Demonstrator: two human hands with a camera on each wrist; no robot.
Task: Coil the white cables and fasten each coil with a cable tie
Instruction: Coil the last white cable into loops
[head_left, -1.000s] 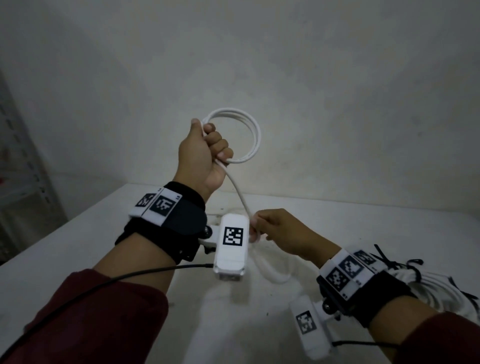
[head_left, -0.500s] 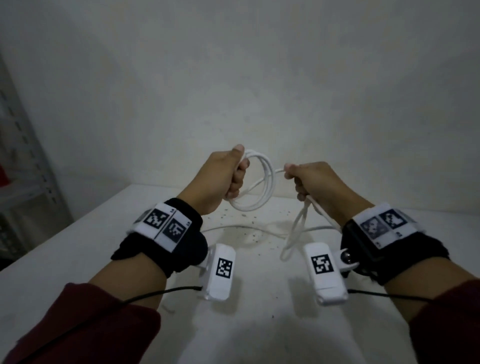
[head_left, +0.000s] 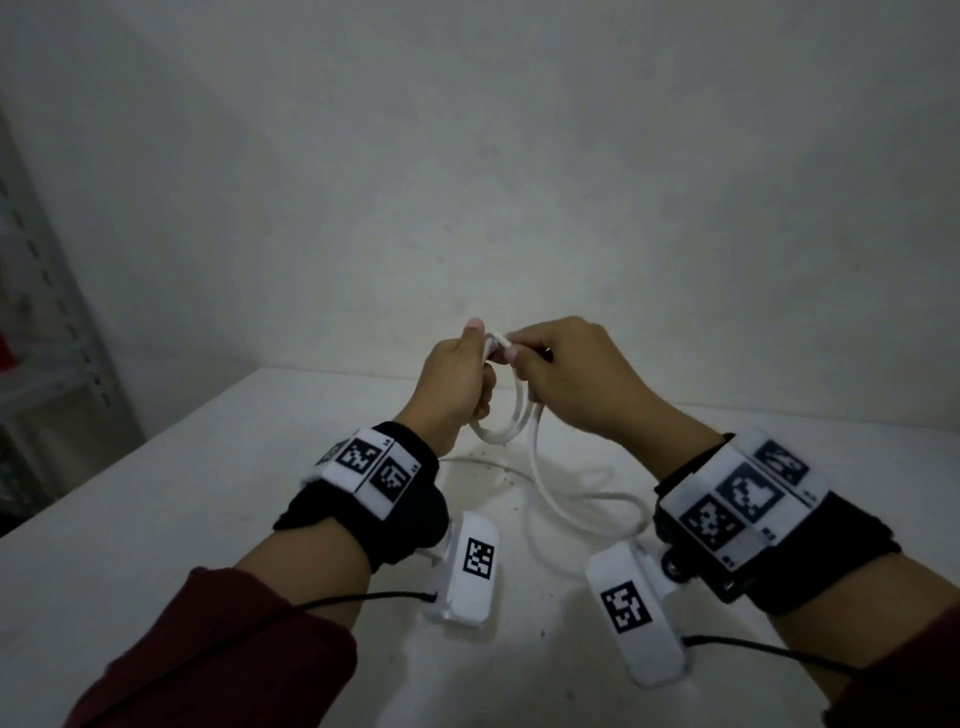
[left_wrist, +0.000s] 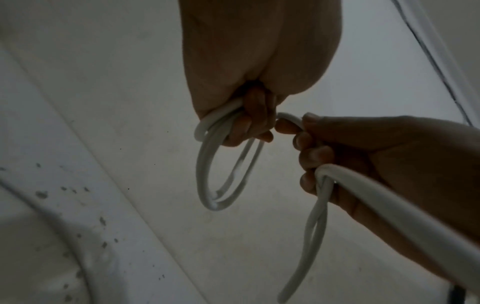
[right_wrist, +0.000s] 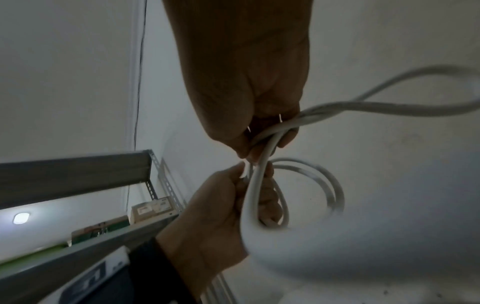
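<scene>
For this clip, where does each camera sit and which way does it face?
Head: worn high, faces forward and down at both hands over the white table; forearms show.
Left wrist: under the left hand, looks along it at the coiled white cable; right hand enters.
Right wrist: under the right hand, faces the grey metal shelf.
All share the cable.

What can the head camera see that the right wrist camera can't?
Only the head view shows the white table below, both black wristbands with their checkered tags, and the loose cable trailing across the table.

Only the right wrist view shows the metal shelf with boxes on it, and a lamp.

Both show the left hand gripping the white coil, and the right hand gripping the next stretch of cable right beside it.
</scene>
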